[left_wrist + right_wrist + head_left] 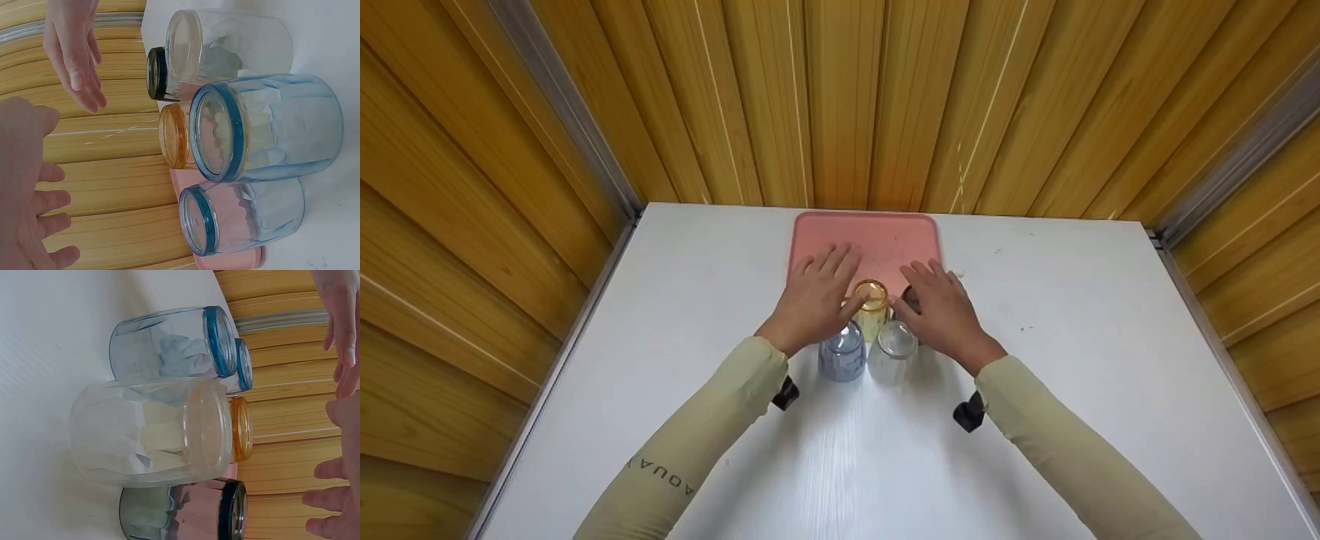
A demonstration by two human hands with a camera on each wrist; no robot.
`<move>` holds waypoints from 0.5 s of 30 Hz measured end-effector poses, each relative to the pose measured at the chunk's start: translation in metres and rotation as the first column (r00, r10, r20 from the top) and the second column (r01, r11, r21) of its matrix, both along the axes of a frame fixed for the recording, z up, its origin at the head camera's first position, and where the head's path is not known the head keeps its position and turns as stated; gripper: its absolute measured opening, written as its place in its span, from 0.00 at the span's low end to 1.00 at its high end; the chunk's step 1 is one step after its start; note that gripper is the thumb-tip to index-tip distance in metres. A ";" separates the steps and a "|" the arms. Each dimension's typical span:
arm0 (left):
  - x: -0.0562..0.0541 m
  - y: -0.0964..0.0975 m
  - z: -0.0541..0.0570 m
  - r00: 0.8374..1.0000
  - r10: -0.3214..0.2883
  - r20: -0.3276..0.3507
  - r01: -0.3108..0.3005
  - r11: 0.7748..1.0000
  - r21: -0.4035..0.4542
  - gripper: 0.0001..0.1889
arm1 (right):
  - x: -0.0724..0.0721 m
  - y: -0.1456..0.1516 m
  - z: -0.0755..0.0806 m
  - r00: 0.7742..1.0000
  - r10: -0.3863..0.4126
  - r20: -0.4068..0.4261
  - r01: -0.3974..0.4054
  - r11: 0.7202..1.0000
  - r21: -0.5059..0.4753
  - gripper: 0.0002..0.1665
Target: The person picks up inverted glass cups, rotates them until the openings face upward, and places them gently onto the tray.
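Several glasses stand grouped on the white table, their thick ringed ends upward. A blue glass [843,352] and a clear glass [893,352] are nearest me. Behind them are an amber-ringed glass [871,300], a dark-ringed glass [230,512] and a second blue-ringed glass [242,216]. My left hand [814,300] hovers over the group's left side, hiding most of the second blue glass in the head view. On the right, my right hand [941,309] is held above the dark glass, partly covering it. Both hands have extended fingers and hold nothing; the wrist views show them apart from the glasses.
A pink tray [877,232] lies flat behind the glasses, near the table's back edge. Wood-patterned walls [840,105] enclose the back and sides of the white table [1072,315]. A dark wrist device [969,412] hangs below the right sleeve.
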State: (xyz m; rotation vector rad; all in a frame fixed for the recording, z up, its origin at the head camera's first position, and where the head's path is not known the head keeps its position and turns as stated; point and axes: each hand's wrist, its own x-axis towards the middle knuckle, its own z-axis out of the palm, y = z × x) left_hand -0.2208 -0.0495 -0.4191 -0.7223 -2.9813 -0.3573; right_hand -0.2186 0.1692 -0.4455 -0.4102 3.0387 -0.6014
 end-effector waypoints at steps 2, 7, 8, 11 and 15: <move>-0.001 -0.002 0.000 1.000 -0.001 0.001 0.001 1.000 0.010 0.35 | -0.001 -0.002 -0.002 1.000 0.004 0.008 -0.004 1.000 0.001 0.39; -0.003 -0.006 -0.002 1.000 -0.003 -0.006 0.004 1.000 0.028 0.29 | -0.004 -0.007 -0.005 1.000 -0.001 0.018 0.001 1.000 -0.008 0.40; -0.003 -0.006 -0.003 1.000 -0.006 -0.004 0.006 1.000 0.025 0.28 | -0.004 -0.007 -0.005 1.000 -0.001 0.021 0.001 1.000 -0.009 0.40; -0.001 -0.007 -0.007 1.000 -0.011 0.019 0.011 1.000 0.010 0.28 | -0.002 -0.008 -0.009 0.999 -0.001 0.038 0.001 1.000 -0.009 0.39; -0.001 -0.006 -0.012 0.999 -0.021 0.043 0.021 1.000 -0.004 0.27 | 0.000 -0.008 -0.013 0.998 0.004 0.055 -0.004 1.000 -0.001 0.38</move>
